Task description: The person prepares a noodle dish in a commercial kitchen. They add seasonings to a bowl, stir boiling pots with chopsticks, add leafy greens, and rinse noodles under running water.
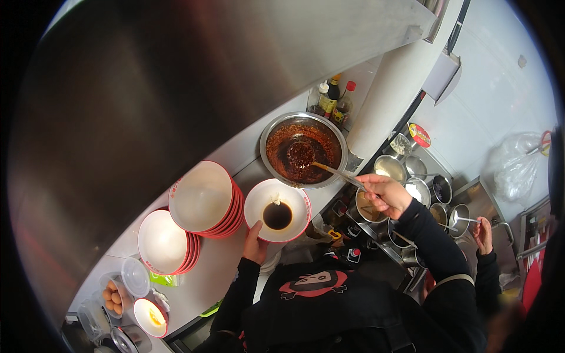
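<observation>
My left hand (255,245) grips the near rim of a white bowl with a red outside (296,189), thumb on its inner edge. Dark brown liquid (277,216) pools at the bottom, and a small pale dab (276,199) sits on the wall just above it. In my right hand (385,194) is the handle of a metal ladle (337,172). The ladle's head rests inside a large steel basin (304,182), amid dark red chili sauce (282,141) that coats the basin's walls. Basin and bowl sit close together, the basin farther from me.
Two stacks of red-and-white bowls (201,198) (162,242) stand left. Lower left are eggs (113,298) in a plastic tub and a small bowl with yolk (150,317). Sauce bottles (342,106) stand behind the basin. Steel seasoning pots (390,167) and another person's hand (484,236) holding a spoon are at right.
</observation>
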### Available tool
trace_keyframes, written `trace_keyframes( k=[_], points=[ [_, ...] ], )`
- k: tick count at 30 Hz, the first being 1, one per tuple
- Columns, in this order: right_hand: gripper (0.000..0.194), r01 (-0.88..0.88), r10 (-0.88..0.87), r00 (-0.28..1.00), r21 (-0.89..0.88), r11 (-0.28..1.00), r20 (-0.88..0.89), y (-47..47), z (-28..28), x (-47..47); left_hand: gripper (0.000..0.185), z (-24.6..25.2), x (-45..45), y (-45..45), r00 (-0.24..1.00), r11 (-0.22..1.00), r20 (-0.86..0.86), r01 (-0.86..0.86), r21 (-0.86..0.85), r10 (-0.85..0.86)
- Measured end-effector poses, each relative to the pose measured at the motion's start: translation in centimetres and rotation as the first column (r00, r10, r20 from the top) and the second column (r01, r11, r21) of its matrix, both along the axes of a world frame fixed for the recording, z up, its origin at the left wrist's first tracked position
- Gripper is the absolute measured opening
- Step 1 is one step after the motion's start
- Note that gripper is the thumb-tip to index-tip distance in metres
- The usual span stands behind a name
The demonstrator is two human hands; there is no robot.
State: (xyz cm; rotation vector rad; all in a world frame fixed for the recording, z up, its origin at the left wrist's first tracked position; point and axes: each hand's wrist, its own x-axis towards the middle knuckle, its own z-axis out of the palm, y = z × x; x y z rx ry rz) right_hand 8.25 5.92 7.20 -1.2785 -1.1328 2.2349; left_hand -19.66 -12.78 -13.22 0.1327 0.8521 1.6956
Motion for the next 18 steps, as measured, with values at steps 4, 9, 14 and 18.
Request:
trace_keyframes(
  k=[4,9,14,18],
  points=[
    [0.029,-0.066,0.064,0.998,-0.104,0.992,-0.020,-2.9,0.4,0.8,0.048,-0.1,-0.1,0.0,1.000,1.000,-0.018,0.010,0.008,-0.009],
    [0.027,-0.116,0.122,0.992,-0.141,0.983,0.036,-6.7,-2.7,-0.9,0.044,-0.1,-0.1,-0.2,0.999,1.000,0.036,0.008,-0.027,-0.007],
    [0.031,-0.561,0.187,0.814,0.658,0.502,0.550,-9.8,-4.7,-1.7,0.040,0.2,-0.1,-0.1,0.999,1.000,0.041,0.003,-0.001,-0.003],
    [0.037,-0.693,-0.021,0.719,0.719,0.058,0.695,-10.6,-4.5,-0.6,0.039,0.6,-0.1,-0.2,0.999,1.000,0.048,0.011,-0.028,-0.010]
  ],
)
